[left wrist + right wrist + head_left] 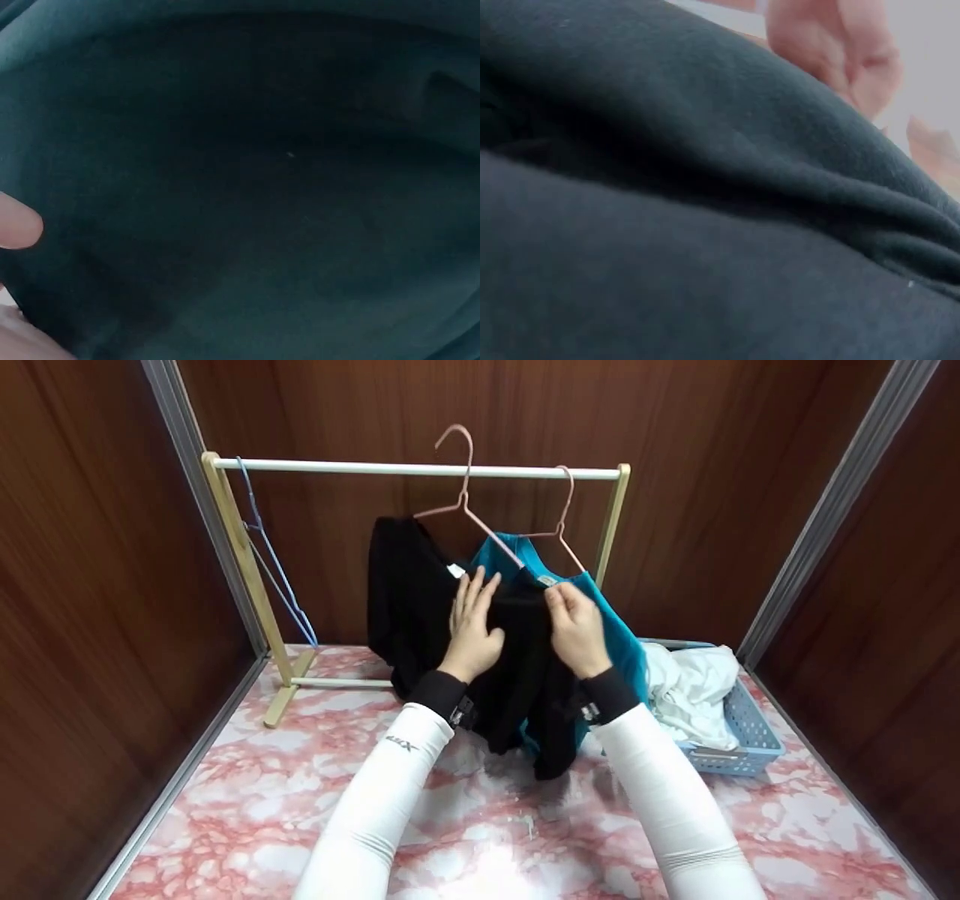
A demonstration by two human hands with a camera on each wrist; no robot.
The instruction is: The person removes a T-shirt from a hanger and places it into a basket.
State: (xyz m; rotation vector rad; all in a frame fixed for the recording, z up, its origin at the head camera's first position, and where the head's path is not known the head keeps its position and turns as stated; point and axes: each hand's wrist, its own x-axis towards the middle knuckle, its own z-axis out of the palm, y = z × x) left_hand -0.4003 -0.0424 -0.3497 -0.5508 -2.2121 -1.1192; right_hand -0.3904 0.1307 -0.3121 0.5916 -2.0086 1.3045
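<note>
A black long-sleeved garment (517,652) hangs on a pink hanger (493,536), whose hook stands above the rail. My left hand (474,634) lies on the garment's front near the neckline, fingers extended and thumb apart. At the right shoulder, by the end of the hanger's arm, my right hand (577,630) pinches the black cloth between thumb and fingers. Dark cloth (262,187) fills most of the left wrist view, with a fingertip (19,223) at its left edge. In the right wrist view, folds of the garment (667,277) lie below blurred fingers (832,52).
Behind, a teal garment (619,634) hangs from another pink hanger (568,502) on the white rail (337,466). A blue hanger (274,559) hangs at the rail's left end. White cloth (694,690) fills a blue basket (754,727) at right. Brown panels enclose the marbled surface.
</note>
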